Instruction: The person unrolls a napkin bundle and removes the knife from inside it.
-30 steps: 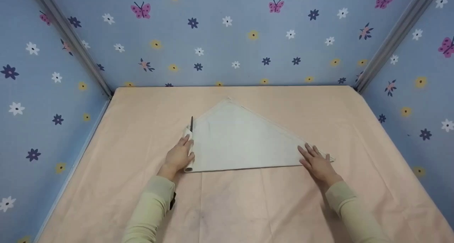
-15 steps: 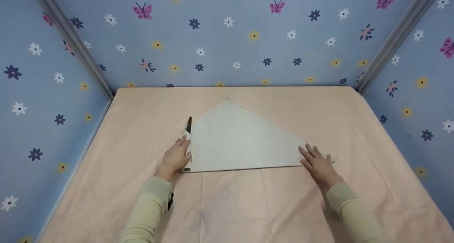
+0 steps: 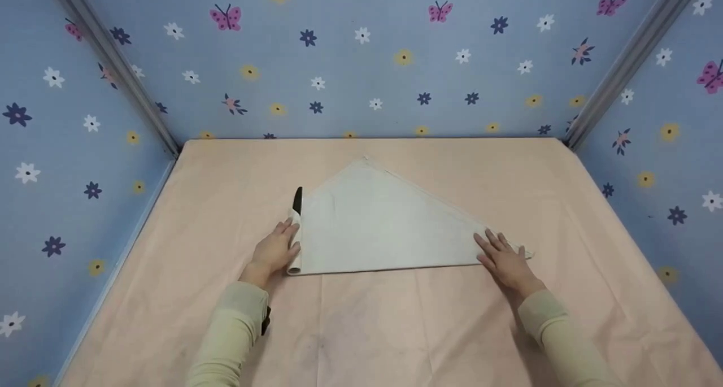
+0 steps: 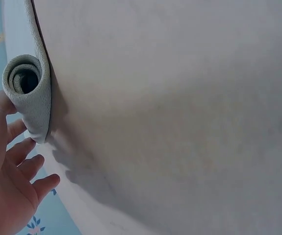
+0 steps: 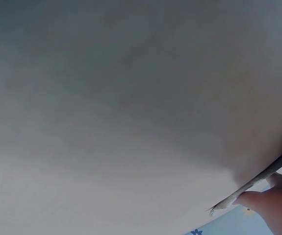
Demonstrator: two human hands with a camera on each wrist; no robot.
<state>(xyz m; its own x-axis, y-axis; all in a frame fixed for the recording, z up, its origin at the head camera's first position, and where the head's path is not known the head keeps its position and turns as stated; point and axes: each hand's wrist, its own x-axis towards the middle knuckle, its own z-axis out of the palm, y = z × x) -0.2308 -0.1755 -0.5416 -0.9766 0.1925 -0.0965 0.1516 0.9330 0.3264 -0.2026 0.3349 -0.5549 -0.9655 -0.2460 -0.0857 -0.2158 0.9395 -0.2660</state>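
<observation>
A pale, greyish-white cloth (image 3: 384, 223) lies flat, narrowing to a peak at the far side and a point on the right. Its left end is a thick roll (image 4: 28, 98), its layers showing at the near end. From the roll's far end sticks a dark, pointed object (image 3: 297, 200), mostly hidden inside. My left hand (image 3: 274, 251) rests over the roll, the thumb across its top and the other fingers loosely spread on its left side. My right hand (image 3: 504, 260) lies on the cloth's right corner with fingers extended.
A peach-coloured sheet (image 3: 373, 330) with creases covers the table. Blue panels (image 3: 339, 59) printed with flowers and butterflies stand at the back and both sides, joined by grey posts (image 3: 124, 70) in the corners.
My left hand and the roll have shifted a little to the left, and more of the cloth lies flat. The dark tip shows wider. My right hand has stayed in place.
</observation>
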